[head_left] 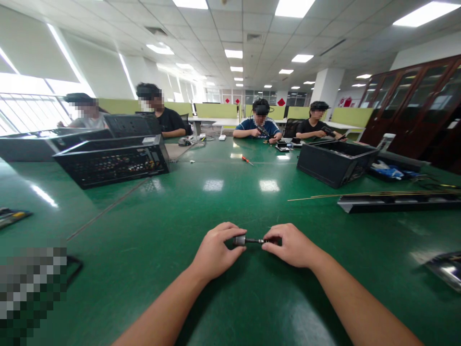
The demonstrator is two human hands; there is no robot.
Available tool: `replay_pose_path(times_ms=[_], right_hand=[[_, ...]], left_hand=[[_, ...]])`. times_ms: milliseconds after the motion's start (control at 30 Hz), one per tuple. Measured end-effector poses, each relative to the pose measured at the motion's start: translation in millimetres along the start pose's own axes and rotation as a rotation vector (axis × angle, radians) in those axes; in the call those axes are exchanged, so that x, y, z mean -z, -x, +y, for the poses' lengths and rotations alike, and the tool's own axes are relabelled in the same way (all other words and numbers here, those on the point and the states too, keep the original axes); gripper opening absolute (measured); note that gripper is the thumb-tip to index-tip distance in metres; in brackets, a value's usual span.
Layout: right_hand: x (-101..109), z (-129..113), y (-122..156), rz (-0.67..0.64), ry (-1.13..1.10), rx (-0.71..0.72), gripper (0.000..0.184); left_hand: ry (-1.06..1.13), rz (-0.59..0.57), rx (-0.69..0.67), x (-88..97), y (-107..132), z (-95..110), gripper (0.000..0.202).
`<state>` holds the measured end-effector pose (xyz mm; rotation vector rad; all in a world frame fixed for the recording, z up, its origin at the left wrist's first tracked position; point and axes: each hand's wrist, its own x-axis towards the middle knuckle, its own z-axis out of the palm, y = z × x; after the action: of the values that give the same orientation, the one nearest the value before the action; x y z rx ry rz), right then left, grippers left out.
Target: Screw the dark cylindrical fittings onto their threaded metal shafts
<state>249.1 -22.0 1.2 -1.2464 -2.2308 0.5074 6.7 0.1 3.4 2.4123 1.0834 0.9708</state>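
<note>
My left hand [216, 250] and my right hand [291, 246] meet just above the green table [180, 211], near its front middle. Between them is a small screwdriver-like tool [248, 240] with a short grey metal barrel and a thin dark shaft. My left fingers pinch the grey barrel end. My right fingers pinch the dark shaft end. Both hands are closed on it, knuckles up. Whatever lies under the palms is hidden.
A black computer case [111, 163] lies at the left rear, another black case [333, 163] at the right rear. A long black panel with thin rods [396, 202] lies right. A red-handled screwdriver [247, 160] lies mid-table. Several people sit at the far side.
</note>
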Motion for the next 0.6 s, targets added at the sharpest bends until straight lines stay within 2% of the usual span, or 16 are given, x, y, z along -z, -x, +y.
replay_pose_path(times_ms=[600], right_hand=[[0.5,1.4,0.6,0.005,-0.006,-0.008,0.015]], left_hand=[[-0.007,0.01,-0.009,0.8,-0.1,-2.2,0.034]])
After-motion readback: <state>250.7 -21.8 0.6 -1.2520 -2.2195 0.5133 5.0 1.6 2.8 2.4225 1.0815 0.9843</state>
